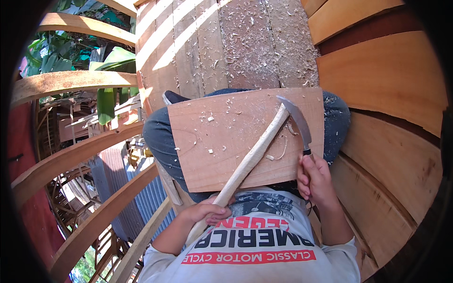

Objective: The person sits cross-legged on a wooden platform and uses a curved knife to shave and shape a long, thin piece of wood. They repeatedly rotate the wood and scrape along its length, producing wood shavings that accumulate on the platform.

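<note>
the board (226, 141) lies flat across the person's lap, likely so that it gives a firm bed to carve on. the stick (252, 155), a long pale peeled piece of wood, lies slantwise over the board: its top end sits near the board's far right corner and its lower end runs off the board's near edge toward the belly. the left hand (207, 212) is closed round that lower end, just off the board's near edge, which seems to pin the stick so it cannot roll. the right hand (315, 178) is wrapped tight on the dark handle of the knife (298, 120) at the board's right edge; the curved blade reaches up along that edge and its tip meets the stick's top end, where the cutting would be done. curls and chips of wood lie scattered on the board, thickest about the stick's upper half, and a long thin curl lies on the board near the knife.

beyond the board's far edge run plank boards (222, 42) dusted with many shavings and striped by sunlight. to the right of the board, broad planks (382, 75) curve upward like the wall of a hull. to the left of the board, bent wooden ribs (80, 160) stand open to the air, with green leaves (108, 61) and corrugated sheet (141, 198) showing between them, lower down.
</note>
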Available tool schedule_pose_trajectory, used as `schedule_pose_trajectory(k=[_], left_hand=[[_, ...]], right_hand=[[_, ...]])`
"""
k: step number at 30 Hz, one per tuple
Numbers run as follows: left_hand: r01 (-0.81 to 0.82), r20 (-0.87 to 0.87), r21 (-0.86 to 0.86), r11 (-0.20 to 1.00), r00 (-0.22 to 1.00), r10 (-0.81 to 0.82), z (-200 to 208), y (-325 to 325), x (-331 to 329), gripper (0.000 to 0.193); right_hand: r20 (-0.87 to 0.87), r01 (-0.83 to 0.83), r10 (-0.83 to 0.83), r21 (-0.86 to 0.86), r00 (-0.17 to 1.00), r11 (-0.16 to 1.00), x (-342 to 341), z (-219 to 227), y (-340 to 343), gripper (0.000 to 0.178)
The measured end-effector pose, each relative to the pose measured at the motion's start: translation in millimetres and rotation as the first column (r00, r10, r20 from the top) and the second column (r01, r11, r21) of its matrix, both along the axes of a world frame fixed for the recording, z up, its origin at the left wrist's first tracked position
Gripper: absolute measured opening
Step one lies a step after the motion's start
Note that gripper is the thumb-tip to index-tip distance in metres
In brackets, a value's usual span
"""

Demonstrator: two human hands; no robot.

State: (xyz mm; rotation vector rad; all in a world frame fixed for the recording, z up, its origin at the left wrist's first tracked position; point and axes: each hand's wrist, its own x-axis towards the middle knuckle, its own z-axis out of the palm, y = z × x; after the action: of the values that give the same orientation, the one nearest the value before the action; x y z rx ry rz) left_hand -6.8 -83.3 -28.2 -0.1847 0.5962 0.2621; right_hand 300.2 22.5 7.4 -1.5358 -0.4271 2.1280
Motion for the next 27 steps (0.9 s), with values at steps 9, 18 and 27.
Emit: schedule_pose_trajectory(k=[9,18,27], left_hand=[[-0.065,0.020,-0.023,0.998,0.998,0.066,0,-2,2,0.044],[-0.069,0.066,0.022,0.997,0.996,0.068,-4,-3,0,0.032],[-0.087,0.143,-0.027,0.996,0.986,0.090,-8,-5,-2,0.032]], right_hand=[[-0.083,-0.281,0.281,0.013,0.956,0.960,12,13,2,0.024],[-0.036,-0.331,0.331,0.003,0.943,0.944,-12,4,-12,0.025],[0.201,-0.458,0.434,0.088,0.878,0.885,-4,3,-2,0.020]])
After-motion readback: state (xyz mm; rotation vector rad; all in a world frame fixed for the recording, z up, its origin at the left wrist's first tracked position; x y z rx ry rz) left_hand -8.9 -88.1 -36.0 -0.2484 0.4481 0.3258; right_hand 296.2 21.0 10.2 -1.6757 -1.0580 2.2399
